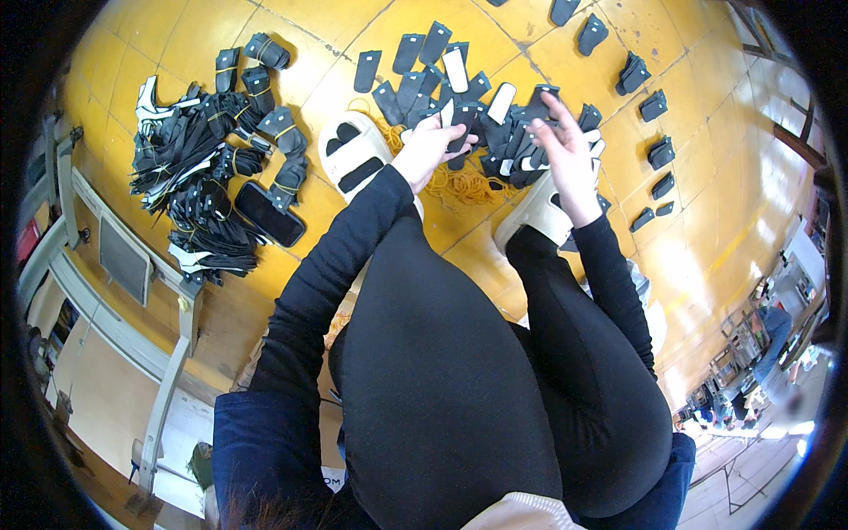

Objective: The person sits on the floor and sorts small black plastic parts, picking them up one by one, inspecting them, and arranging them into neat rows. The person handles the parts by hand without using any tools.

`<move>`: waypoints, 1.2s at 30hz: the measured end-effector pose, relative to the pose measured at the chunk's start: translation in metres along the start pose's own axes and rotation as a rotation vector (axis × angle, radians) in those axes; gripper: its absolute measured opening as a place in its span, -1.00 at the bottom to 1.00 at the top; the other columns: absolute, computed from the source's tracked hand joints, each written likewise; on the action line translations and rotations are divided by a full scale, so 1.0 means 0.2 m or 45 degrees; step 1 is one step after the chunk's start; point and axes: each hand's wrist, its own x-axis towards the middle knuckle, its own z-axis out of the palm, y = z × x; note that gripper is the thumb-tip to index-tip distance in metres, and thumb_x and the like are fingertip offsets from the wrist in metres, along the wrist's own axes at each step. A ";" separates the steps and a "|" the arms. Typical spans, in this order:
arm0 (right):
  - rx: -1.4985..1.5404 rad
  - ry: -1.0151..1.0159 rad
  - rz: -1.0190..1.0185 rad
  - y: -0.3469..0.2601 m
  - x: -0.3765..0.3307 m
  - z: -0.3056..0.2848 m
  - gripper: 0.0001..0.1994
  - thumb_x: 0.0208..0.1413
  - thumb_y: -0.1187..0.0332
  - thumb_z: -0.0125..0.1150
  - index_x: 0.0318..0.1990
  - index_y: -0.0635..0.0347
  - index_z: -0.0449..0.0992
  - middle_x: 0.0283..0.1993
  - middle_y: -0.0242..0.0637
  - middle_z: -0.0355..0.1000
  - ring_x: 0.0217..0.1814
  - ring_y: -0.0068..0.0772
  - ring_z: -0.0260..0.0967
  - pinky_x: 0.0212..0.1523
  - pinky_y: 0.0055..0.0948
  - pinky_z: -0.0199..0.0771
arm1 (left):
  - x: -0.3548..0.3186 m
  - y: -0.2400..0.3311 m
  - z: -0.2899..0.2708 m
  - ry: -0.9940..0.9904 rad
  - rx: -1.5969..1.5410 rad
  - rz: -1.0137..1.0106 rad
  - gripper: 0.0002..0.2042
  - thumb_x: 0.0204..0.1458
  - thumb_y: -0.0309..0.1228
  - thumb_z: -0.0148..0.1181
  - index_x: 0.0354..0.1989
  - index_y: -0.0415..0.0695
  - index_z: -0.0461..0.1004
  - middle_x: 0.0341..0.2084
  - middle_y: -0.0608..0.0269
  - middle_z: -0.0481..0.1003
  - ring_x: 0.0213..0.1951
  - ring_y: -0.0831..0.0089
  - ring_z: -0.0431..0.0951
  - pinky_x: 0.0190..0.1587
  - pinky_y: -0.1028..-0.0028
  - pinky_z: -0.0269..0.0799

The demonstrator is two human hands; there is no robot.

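My left hand [427, 152] is closed on a small black fabric piece [460, 131], pinched between thumb and fingers above the floor. To its right, my right hand [570, 159] is raised with thumb and fingers apart, and nothing shows between them. A loose heap of flat black fabric pieces [411, 91] with small white tags lies beyond and between my hands. Two pieces there show a white face, one being this white strip [501, 103]. Below the heap, between my shoes, sits a tangle of thin yellow elastic bands [468, 185].
At left lies a large pile of black fabric strips [190, 146], with banded bundles [282, 130] beside it and a dark phone [269, 215]. Small black bundles [654, 105] form a line at right. My light sandals [356, 159] flank the bands. A metal frame [124, 327] stands at left.
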 end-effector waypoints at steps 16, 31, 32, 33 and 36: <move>0.886 0.637 0.256 0.61 0.23 -0.83 -0.61 0.16 0.60 0.00 0.16 0.29 0.22 -0.04 -0.25 0.36 -0.05 -0.44 0.32 -0.01 -0.48 0.34 | 0.08 -0.14 -0.17 -0.092 0.763 0.288 -0.74 -0.02 -0.52 0.15 -0.13 -0.31 0.44 -0.36 0.23 0.54 -0.34 0.58 0.47 -0.23 0.56 0.36; 0.180 1.221 0.410 1.15 -0.12 -1.03 -0.71 -0.03 0.52 0.24 -0.10 0.36 0.47 -0.18 -0.23 0.48 -0.22 -0.45 0.38 -0.26 -0.47 0.36 | 0.12 -0.16 -0.16 -0.071 0.979 0.419 -0.78 -0.11 -0.38 0.20 -0.50 -0.26 0.30 -0.64 0.27 0.25 -0.52 0.50 0.26 -0.43 0.47 0.18; 0.160 1.191 0.400 1.14 -0.13 -1.03 -0.70 -0.04 0.52 0.25 -0.10 0.37 0.47 -0.18 -0.23 0.48 -0.21 -0.44 0.39 -0.26 -0.48 0.36 | 0.12 -0.16 -0.15 -0.071 0.996 0.427 -0.77 -0.11 -0.37 0.20 -0.50 -0.26 0.30 -0.64 0.25 0.26 -0.51 0.48 0.27 -0.42 0.46 0.19; 0.140 1.157 0.395 1.15 -0.15 -1.03 -0.69 -0.05 0.53 0.26 -0.09 0.38 0.47 -0.18 -0.22 0.48 -0.21 -0.43 0.39 -0.26 -0.48 0.37 | 0.12 -0.16 -0.15 -0.068 1.015 0.431 -0.76 -0.12 -0.36 0.20 -0.49 -0.27 0.30 -0.63 0.23 0.27 -0.51 0.46 0.27 -0.42 0.45 0.19; 0.141 1.236 0.371 1.19 -0.19 -1.02 -0.69 -0.07 0.54 0.27 -0.11 0.42 0.48 -0.20 -0.19 0.49 -0.26 -0.40 0.42 -0.24 -0.47 0.40 | 0.10 -0.16 -0.14 -0.060 1.030 0.429 -0.74 -0.11 -0.34 0.19 -0.49 -0.28 0.29 -0.61 0.18 0.29 -0.48 0.44 0.29 -0.39 0.43 0.20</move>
